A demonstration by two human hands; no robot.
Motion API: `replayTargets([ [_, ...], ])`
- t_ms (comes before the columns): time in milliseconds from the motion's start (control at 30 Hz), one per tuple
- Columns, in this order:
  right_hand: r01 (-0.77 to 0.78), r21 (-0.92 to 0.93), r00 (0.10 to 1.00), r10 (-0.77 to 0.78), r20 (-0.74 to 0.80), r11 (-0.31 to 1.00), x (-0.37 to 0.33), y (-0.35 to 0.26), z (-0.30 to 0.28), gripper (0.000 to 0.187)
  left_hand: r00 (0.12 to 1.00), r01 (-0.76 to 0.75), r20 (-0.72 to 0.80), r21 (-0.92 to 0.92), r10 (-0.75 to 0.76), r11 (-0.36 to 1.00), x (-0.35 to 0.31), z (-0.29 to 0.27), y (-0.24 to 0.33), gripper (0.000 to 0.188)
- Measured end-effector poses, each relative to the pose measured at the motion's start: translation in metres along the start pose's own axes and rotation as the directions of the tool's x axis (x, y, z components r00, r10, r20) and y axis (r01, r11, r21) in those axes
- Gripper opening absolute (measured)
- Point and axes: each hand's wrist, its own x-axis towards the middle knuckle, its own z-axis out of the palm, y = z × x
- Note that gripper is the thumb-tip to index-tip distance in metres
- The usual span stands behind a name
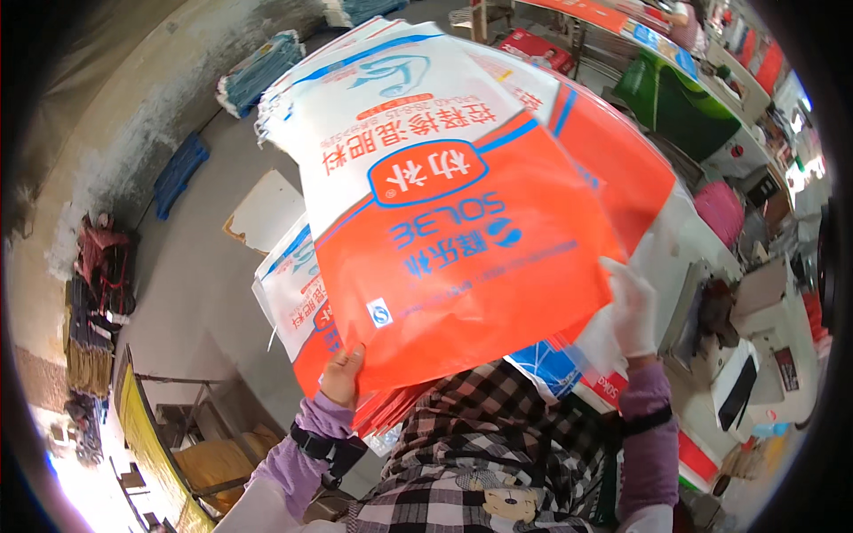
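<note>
A large flat woven sack [471, 284], white at its far end and orange at the near end with blue print, spreads out in front of me. My left hand [343, 377], bare, pinches its near left corner with the thumb on top. At the near right corner, my right hand [633, 306] in a white glove is closed on the edge; it is slightly blurred. Beneath lie more orange and white sacks [635, 173], fanned out to the right, and others [289, 289] show at the left. A blue and white printed piece [551, 366] peeks out below the near edge.
A sewing machine [773, 342] stands at the right. Beyond it are a pink bundle [718, 213] and green sacks [680, 107]. Tied sack bundles [259, 73] and a blue pallet [180, 175] lie on the floor at the left. Another person [686, 27] is at the far right.
</note>
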Motion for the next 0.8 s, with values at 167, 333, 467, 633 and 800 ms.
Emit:
replayTargets([
  [167, 0.289, -0.079, 0.95, -0.296, -0.098, 0.954, 0.022, -0.092, 0.061, 0.028, 0.83, -0.319, -0.353, 0.334, 0.432, 0.887, 0.019, -0.116, 0.024, 0.023],
  [333, 0.197, 0.175, 0.927, -0.241, 0.289, 0.965, -0.027, -0.133, 0.187, 0.043, 0.597, -0.153, -0.36, 0.826, 0.717, 0.543, -0.081, -0.232, -0.024, 0.031],
  [467, -0.08, 0.156, 0.885, -0.001, 0.466, 0.985, -0.082, -0.052, 0.277, 0.036, 0.667, -0.048, -0.56, 0.626, 0.491, 0.779, -0.148, -0.224, -0.115, 0.028],
  [633, -0.445, 0.392, 0.86, 0.261, 0.438, 0.805, -0.111, 0.012, 0.289, 0.032, 0.691, -0.113, -0.673, 0.262, 0.265, 0.958, -0.142, -0.186, -0.152, 0.024],
  [800, -0.358, 0.423, 0.927, 0.372, 0.051, 0.833, -0.113, 0.045, 0.325, 0.023, 0.645, 0.063, -0.764, 0.061, 0.006, 0.996, -0.074, -0.149, -0.124, 0.026],
])
